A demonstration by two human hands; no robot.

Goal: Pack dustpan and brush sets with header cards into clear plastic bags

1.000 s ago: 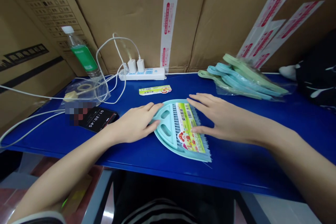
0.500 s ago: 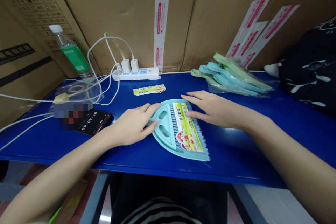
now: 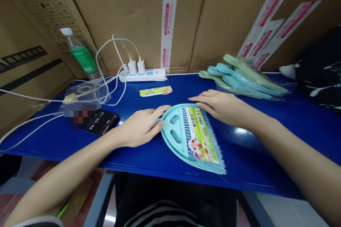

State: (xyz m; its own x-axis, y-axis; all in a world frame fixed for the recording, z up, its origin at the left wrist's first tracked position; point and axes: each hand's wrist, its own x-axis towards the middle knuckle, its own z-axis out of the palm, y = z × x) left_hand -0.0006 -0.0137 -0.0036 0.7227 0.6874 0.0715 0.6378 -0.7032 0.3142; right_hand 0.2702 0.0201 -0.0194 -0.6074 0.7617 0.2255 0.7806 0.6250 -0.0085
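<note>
A light teal hand brush point(image 3: 179, 135) lies flat on the blue table point(image 3: 253, 156), with a green and yellow paper label point(image 3: 201, 134) across its pale blue bristles. My left hand point(image 3: 140, 127) rests against the brush's rounded left edge, fingers touching the plastic. My right hand point(image 3: 222, 106) lies at the brush's far end, fingertips on the top rim near the label. Neither hand has closed around it.
A spare label point(image 3: 156, 91) lies behind the brush. A white power strip point(image 3: 144, 75) with chargers and cables, a water bottle point(image 3: 82, 58), a phone point(image 3: 99, 122) and clear bags sit at left. A stack of bagged teal and green brushes point(image 3: 239, 78) lies back right. Cardboard boxes wall the back.
The brush has swung so its bristle end points more toward the front right. My right hand slid off the label to the brush's far end.
</note>
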